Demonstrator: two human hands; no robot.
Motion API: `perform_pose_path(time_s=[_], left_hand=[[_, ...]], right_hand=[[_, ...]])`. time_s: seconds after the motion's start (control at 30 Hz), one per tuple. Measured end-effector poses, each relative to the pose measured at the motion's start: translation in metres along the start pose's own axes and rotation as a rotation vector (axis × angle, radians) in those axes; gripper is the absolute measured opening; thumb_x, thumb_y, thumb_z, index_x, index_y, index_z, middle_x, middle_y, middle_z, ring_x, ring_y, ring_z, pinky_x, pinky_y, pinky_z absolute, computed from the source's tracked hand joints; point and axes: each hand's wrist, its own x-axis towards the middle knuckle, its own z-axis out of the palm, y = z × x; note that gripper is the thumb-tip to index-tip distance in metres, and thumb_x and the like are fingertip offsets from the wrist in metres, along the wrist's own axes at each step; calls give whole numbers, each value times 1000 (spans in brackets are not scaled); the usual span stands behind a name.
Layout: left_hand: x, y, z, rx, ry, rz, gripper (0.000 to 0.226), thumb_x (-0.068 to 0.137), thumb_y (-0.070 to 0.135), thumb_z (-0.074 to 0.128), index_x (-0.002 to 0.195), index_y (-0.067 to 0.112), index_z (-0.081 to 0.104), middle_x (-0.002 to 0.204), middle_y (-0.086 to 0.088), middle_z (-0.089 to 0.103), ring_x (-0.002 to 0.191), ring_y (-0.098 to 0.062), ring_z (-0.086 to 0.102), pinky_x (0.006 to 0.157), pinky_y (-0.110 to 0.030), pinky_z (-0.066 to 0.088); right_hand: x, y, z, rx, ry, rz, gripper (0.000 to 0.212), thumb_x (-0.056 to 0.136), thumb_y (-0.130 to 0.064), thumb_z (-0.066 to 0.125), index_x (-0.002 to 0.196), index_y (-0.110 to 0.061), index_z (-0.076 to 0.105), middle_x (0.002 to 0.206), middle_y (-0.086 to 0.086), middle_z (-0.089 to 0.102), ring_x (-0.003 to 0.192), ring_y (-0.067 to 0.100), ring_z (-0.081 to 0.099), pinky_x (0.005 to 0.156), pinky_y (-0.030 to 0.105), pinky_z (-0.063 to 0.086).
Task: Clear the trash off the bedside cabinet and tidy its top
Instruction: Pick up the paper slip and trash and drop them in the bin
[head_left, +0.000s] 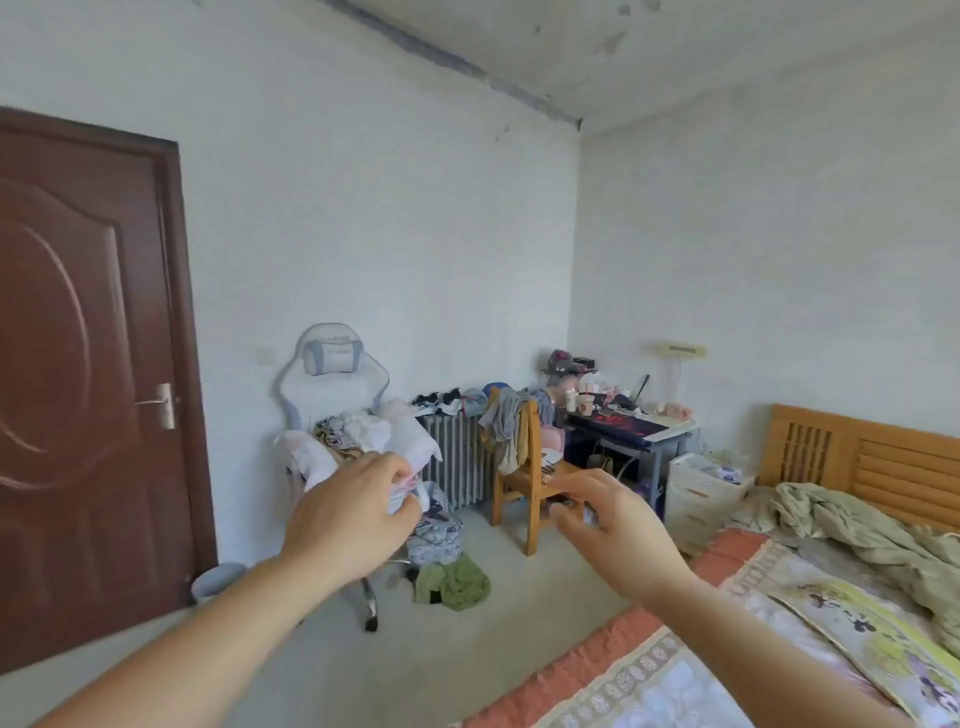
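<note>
Both my arms reach out in mid-air, far from the cabinet. My left hand (348, 519) is closed around a crumpled white and pink bit of trash (408, 491) at its fingertips. My right hand (613, 525) has curved, spread fingers; a small pale scrap may sit against the palm, but blur hides it. The white bedside cabinet (691, 499) stands across the room beside the wooden headboard (857, 462), with a few small items on its top.
A pale bucket (218, 579) stands on the floor by the brown door (78, 389). A white gaming chair (332, 405) piled with clothes, a wooden chair (524, 467), a radiator and a cluttered desk (634, 426) line the far wall. The bed (779, 623) fills the lower right.
</note>
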Motion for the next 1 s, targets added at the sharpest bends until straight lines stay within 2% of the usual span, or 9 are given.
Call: perform_pose_path(time_s=[0.13, 0.3, 0.43, 0.63, 1.0], left_hand=[[25, -36, -8, 93, 32, -25, 35, 84, 40, 49, 117, 32, 51, 124, 17, 56, 109, -10, 54, 78, -30, 44], [67, -108, -11, 206, 75, -50, 36, 85, 38, 48, 120, 28, 50, 122, 10, 58, 109, -16, 56, 77, -32, 46], [106, -179, -12, 293, 70, -93, 37, 86, 38, 47, 121, 26, 48, 126, 8, 57, 110, -18, 56, 75, -32, 44], [183, -271, -14, 326, 98, -109, 36, 87, 41, 45, 119, 25, 49, 123, 8, 58, 108, -19, 57, 78, -34, 48], [332, -354, 58, 270, 128, -174, 37, 86, 41, 47, 118, 24, 51, 120, 6, 59, 104, -21, 58, 73, -32, 40]], right_hand=[[53, -22, 39, -16, 9, -96, 34, 90, -34, 50, 122, -26, 57, 121, -7, 56, 102, 9, 54, 81, 26, 45], [122, -42, 109, -24, -33, -157, 38, 89, -35, 51, 126, -26, 53, 129, -6, 52, 118, 15, 46, 89, 31, 44], [182, -57, 165, -40, -69, -181, 40, 89, -35, 51, 128, -26, 50, 129, -4, 51, 116, 17, 47, 89, 35, 45], [280, -74, 238, -27, -52, -179, 40, 88, -36, 51, 128, -27, 49, 131, -4, 50, 117, 17, 47, 81, 29, 39], [428, -32, 332, -29, -57, -147, 42, 88, -36, 51, 129, -27, 49, 129, -3, 52, 111, 17, 52, 80, 30, 40]])
